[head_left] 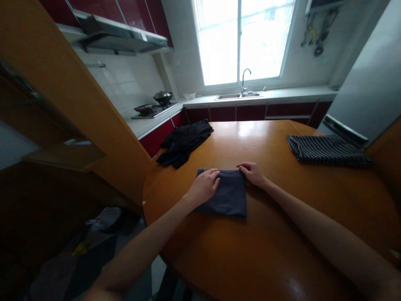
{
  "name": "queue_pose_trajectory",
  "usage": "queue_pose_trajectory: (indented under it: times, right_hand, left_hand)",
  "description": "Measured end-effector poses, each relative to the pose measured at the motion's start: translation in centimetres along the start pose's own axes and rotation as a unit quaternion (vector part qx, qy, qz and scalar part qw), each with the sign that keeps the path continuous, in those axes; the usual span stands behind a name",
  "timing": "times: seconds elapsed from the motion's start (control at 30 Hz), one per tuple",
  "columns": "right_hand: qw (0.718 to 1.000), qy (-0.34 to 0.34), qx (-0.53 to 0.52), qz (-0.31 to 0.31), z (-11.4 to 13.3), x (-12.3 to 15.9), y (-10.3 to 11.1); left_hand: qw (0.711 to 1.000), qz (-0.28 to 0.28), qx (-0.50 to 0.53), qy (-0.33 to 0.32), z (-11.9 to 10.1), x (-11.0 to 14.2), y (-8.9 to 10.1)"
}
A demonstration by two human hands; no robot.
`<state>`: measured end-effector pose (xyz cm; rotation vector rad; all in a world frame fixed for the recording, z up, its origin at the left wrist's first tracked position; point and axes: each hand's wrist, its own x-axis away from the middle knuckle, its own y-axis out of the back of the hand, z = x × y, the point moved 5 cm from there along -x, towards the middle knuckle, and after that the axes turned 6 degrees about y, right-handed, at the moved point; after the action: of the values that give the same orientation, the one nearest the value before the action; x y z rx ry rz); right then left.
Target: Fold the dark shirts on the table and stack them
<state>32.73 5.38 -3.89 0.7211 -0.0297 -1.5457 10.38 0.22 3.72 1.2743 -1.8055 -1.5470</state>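
A dark blue-grey folded cloth (pixel 230 196) lies as a neat square on the wooden table in front of me. My left hand (pixel 205 186) rests over its left part, palm down, with the fingers stretched out along the fabric. At the far right corner is my right hand (pixel 253 173), its thumb and fingertips closed together on the cloth's edge. What kind of garment the cloth is, I cannot tell.
Crumpled black clothing (pixel 188 140) lies at the table's far left edge. A folded striped garment (pixel 326 149) sits at the right. Behind the round wooden table (pixel 250 259) runs a counter with a sink (pixel 230 96) and a stove (pixel 153 110). Bags lie on the floor at left.
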Motion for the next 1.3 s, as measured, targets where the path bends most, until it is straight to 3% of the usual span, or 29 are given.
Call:
queue_pose_trajectory:
  times: [0.1,0.27,0.43,0.6,0.77,0.97,1.17,1.3]
  right_hand:
    - [0.999,0.018,-0.014,0.040,0.2,-0.1,0.2]
    - [0.992,0.046,-0.017,0.115,0.9,-0.5,-0.1]
    - [0.970,0.004,-0.156,0.185,1.2,-1.0,-0.7]
    - [0.961,0.005,-0.184,0.207,0.9,-1.5,-1.1]
    - [0.970,-0.016,-0.172,0.171,0.7,-1.8,-1.6]
    - [0.996,-0.049,-0.030,0.070,0.3,-1.3,-0.6]
    - [0.993,-0.077,0.067,0.061,0.5,-1.3,0.1]
    - [0.990,-0.095,0.106,0.008,0.8,-1.2,0.7]
  left_hand:
    - [1.000,-0.002,-0.014,-0.020,-0.4,-1.8,-2.6]
    - [0.999,0.041,-0.035,0.005,0.7,-2.4,-6.1]
    - [0.998,0.042,-0.035,0.013,1.6,-2.6,-6.7]
    - [0.998,0.036,-0.045,-0.003,1.9,-2.9,-6.9]
    - [0.998,0.021,-0.064,-0.008,2.6,-3.1,-7.6]
    - [0.998,0.019,-0.066,-0.014,3.0,-3.3,-7.9]
    - [0.997,0.031,-0.068,-0.017,2.6,-3.0,-7.6]
    - [0.997,0.034,-0.068,-0.009,2.3,-2.9,-7.4]
